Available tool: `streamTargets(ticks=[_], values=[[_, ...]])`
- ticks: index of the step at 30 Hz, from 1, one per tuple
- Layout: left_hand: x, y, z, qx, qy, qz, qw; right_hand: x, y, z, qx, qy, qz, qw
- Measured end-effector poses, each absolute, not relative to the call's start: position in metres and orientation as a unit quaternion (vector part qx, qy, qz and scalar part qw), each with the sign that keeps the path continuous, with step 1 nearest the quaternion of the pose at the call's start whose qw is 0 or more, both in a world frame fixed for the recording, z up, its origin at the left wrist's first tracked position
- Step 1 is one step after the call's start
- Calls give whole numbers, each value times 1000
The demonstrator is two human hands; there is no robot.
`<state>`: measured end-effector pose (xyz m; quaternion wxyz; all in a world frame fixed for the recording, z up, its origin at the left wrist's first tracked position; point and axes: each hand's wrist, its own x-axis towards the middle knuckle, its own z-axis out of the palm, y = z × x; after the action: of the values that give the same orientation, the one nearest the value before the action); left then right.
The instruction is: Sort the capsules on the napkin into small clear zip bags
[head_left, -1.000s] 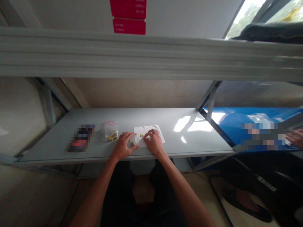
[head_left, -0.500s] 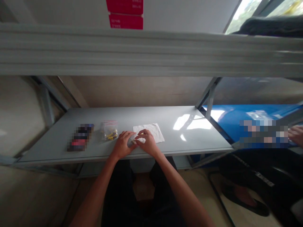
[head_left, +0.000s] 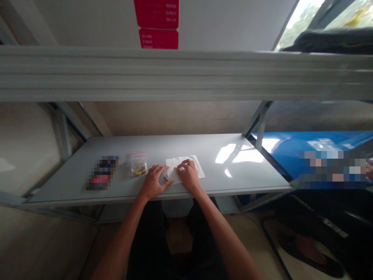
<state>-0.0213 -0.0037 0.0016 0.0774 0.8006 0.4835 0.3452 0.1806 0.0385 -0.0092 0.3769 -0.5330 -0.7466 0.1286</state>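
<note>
My left hand [head_left: 154, 182] rests at the table's front edge, thumb and fingers apart in a curve. Between them, close to the thumb, is a small pale piece [head_left: 166, 177], too small to make out. Just to the right, my right hand [head_left: 189, 174] reaches over a white cloth or paper sheet [head_left: 199, 167]. Its thumb and fingertips pinch a small yellow piece [head_left: 175, 168], partly covered by the fingers. Left of my hands lies a clear zip bag [head_left: 138, 161] with several yellow and darker pieces in it.
A pixelated dark, flat object [head_left: 102, 173] lies on the left of the grey table [head_left: 157, 144]. A shelf beam [head_left: 186, 76] crosses above, with red boxes [head_left: 159, 23] on it. To the right is a blue table [head_left: 285, 136], where another person's hand [head_left: 369, 170] shows at the edge.
My right hand has moved away from the pale piece, slightly right over the sheet, and a yellow piece now shows at its fingertips. My left hand's fingers look more spread. The view has shifted slightly.
</note>
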Motion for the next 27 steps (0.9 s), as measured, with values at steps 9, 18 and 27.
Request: streamTargets(ticks=[9, 18, 27], values=[[-22, -2, 1, 803, 481, 342, 76, 181, 32, -2, -511, -733, 155, 421], [-22, -2, 2, 808, 471, 345, 77, 168, 20, 13, -419, -760, 198, 455], [-23, -2, 3, 788, 490, 370, 49, 180, 32, -1, -492, -767, 125, 391]])
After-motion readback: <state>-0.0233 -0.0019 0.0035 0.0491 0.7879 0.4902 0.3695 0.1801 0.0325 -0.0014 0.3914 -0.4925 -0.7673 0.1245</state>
